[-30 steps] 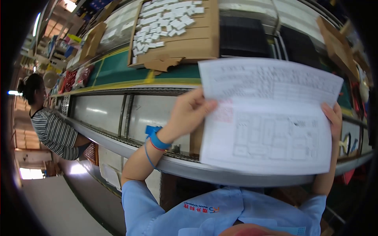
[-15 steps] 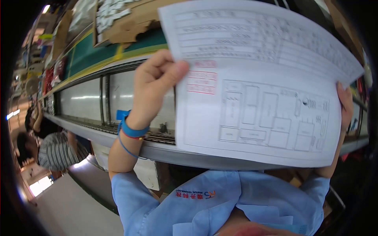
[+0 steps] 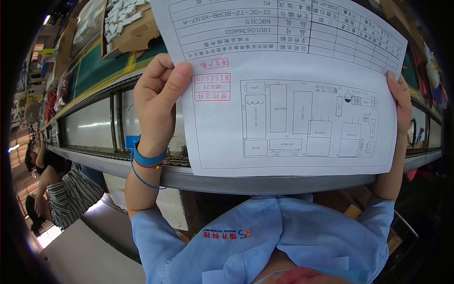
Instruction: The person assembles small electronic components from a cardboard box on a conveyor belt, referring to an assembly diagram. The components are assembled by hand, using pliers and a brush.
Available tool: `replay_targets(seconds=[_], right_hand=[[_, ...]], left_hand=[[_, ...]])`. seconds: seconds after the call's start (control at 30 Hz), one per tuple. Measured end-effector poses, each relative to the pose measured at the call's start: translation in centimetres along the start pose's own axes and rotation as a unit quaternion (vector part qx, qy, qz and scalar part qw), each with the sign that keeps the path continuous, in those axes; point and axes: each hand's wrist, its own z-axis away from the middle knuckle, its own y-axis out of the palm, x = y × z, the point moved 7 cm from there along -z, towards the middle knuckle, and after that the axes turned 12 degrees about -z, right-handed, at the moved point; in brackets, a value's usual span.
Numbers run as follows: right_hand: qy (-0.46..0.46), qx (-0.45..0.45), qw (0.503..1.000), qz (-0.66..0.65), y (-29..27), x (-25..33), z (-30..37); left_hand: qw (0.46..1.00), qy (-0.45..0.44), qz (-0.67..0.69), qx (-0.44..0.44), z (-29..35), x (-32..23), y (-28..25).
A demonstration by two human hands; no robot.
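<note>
A large white sheet of paper [image 3: 217,142] is held up in front of me, printed with a table of text and a line diagram of boxes. The print faces upside down, and a red stamp sits near its left edge. My left hand [image 3: 157,102] pinches the left edge, thumb on the front and fingers curled behind. At the right edge my right hand [image 3: 401,99] grips the paper, its thumb showing and most fingers hidden behind. A blue wrist strap [image 3: 149,157] with a thin cord circles my left wrist.
Behind the paper runs a long bench with a metal-railed conveyor [image 3: 90,124] and a grey front edge [image 3: 265,183]. A cardboard box of small white parts [image 3: 127,21] stands on the green surface at the far left. Other people [image 3: 75,194] are along the bench to the left.
The paper and both my hands have shifted left and slightly; the print, blurred before, is now sharp. My left hand's grip on the edge is unchanged.
</note>
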Motion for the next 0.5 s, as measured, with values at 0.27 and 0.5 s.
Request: replay_targets(seconds=[0.27,0.5], right_hand=[[0.007,-0.003,1.000,-0.002,-0.7,-0.5,-0.5],[0.008,-0.059,0.995,-0.083,-1.9,-0.7,0.8]], left_hand=[[0.999,0.038,0.004,-0.027,-0.4,-0.1,-0.6],[0.997,0.049,-0.013,-0.051,-0.6,-0.3,-1.1]])
